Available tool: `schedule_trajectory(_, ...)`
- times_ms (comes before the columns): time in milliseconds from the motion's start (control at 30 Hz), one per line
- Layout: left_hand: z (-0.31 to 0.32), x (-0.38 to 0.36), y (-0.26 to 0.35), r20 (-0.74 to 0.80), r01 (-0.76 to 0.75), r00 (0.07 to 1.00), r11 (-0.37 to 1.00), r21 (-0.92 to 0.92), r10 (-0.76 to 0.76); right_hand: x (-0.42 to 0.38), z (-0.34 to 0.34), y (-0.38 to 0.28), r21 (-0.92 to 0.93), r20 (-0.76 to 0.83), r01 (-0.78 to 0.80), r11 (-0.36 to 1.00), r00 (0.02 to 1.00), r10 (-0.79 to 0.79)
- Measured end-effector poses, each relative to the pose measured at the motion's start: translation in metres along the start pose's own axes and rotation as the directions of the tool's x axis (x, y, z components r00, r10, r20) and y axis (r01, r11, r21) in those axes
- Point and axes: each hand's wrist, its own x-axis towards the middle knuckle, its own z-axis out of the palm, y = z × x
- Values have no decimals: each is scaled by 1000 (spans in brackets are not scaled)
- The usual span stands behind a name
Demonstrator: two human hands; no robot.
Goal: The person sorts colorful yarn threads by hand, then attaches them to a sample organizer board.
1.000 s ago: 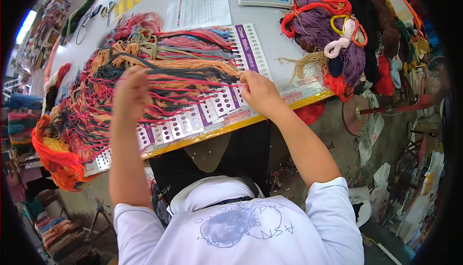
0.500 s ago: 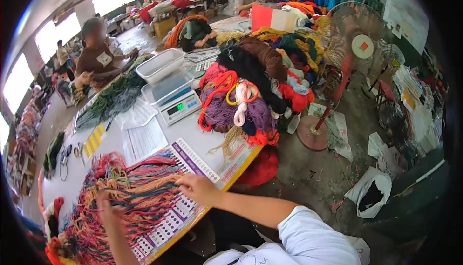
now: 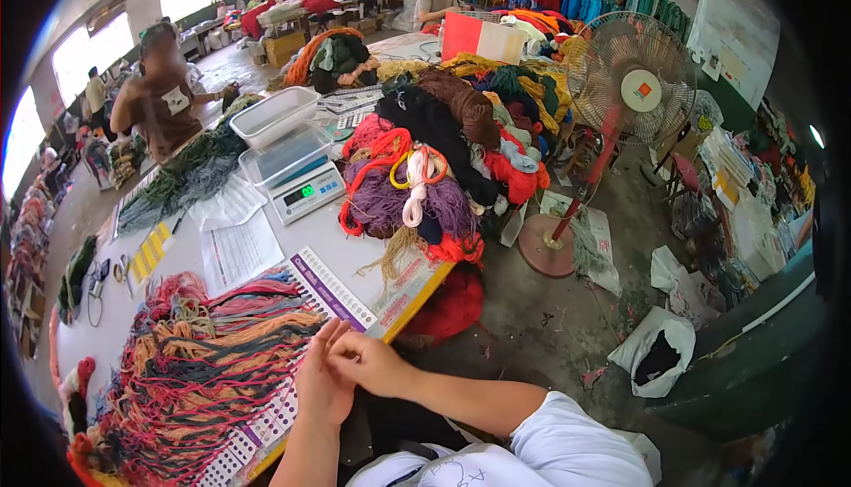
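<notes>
My left hand (image 3: 323, 382) is raised at the table's front edge, its fingers stretched upward. Against it, my right hand (image 3: 374, 365) is closed, with thumb and fingers pressed together; anything between them is too small to make out. To the left of both hands, strands of pink, orange and dark blue-grey yarn (image 3: 222, 345) lie spread side by side. Their right ends reach a white and purple card (image 3: 332, 290) with a row of holes, which lies under them along the table edge.
A scale (image 3: 306, 192), plastic trays (image 3: 275, 116), a printed sheet (image 3: 239, 252) and scissors (image 3: 122, 274) are on the table (image 3: 284, 232). A yarn pile (image 3: 412, 190) lies beyond. A standing fan (image 3: 631, 88) is at right. A co-worker (image 3: 164, 101) is at far left.
My left hand has moved right, off the yarn, to meet my right hand. My right hand has left the strand ends and shifted slightly toward me. The camera view has shifted.
</notes>
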Motion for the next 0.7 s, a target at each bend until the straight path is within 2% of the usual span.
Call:
schedule_trajectory(33, 0, -3, 4, 23, 50, 998, 999, 5, -50, 3, -13, 0, 177, 87, -242, 954, 969, 229)
schedule_trajectory(67, -3, -1, 4, -47, 43, 998, 997, -65, -46, 2, -30, -6, 393, 105, -225, 892, 974, 200)
schedule_trajectory(100, -10, 3, 3, -121, 31, 992, 990, -134, -48, 2, -52, -18, 611, 80, -395, 686, 893, 443)
schedule_trajectory(133, -24, 9, 5, -166, 38, 983, 981, -193, -71, 4, -85, -15, 748, 118, -392, 535, 873, 473)
schedule_trajectory(200, -65, 16, 9, -175, 24, 982, 963, -267, -74, 2, -160, -36, 891, 37, -251, 378, 870, 492)
schedule_trajectory(233, -70, 15, 12, -250, -12, 966, 964, -266, -57, -5, -206, -41, 877, -77, -177, 446, 866, 494)
schedule_trajectory(267, -81, 12, 17, -225, -8, 972, 953, -301, -63, -19, -257, -46, 879, -139, -83, 469, 897, 419)
schedule_trajectory(300, -90, 11, 21, -194, -6, 979, 941, -338, -63, -30, -303, -60, 813, -298, -26, 582, 840, 454)
schedule_trajectory(333, -91, 7, 27, -214, -1, 973, 925, -380, -87, -45, -352, -68, 758, -475, 44, 651, 721, 505)
schedule_trajectory(367, -102, 6, 30, -165, 17, 982, 918, -396, -89, -66, -392, -81, 679, -570, 90, 729, 690, 446)
schedule_trajectory(400, -112, 6, 32, -113, 36, 989, 911, -411, -91, -88, -447, -83, 593, -696, 158, 790, 593, 404)
schedule_trajectory(467, -112, 5, 38, -173, 3, 983, 937, -351, -68, -123, -507, -111, 515, -818, 258, 817, 431, 380)
schedule_trajectory(500, -107, 7, 42, -227, -20, 973, 955, -297, -50, -128, -518, -125, 439, -887, 332, 835, 307, 345)
schedule_trajectory(533, -102, 9, 45, -305, -51, 952, 979, -199, -13, -122, -514, -139, 374, -915, 325, 869, 280, 289)
schedule_trajectory(567, -94, 15, 46, -346, -70, 938, 979, -194, -1, -115, -509, -148, 315, -936, 303, 899, 258, 241)
schedule_trajectory(600, -88, 16, 46, -412, -91, 911, 978, -189, 5, -104, -499, -149, 297, -900, 228, 927, 392, 192)
schedule_trajectory(633, -93, 18, 44, -343, -95, 939, 977, -192, 24, -79, -465, -151, 288, -872, 143, 947, 448, 198)
schedule_trajectory(667, -107, 24, 40, -159, -56, 987, 981, -187, 26, -50, -424, -148, 279, -835, 51, 959, 506, 217)
schedule_trajectory(700, -108, 28, 36, -87, -39, 996, 985, -169, 24, -27, -401, -132, 314, -740, 1, 949, 626, 244)
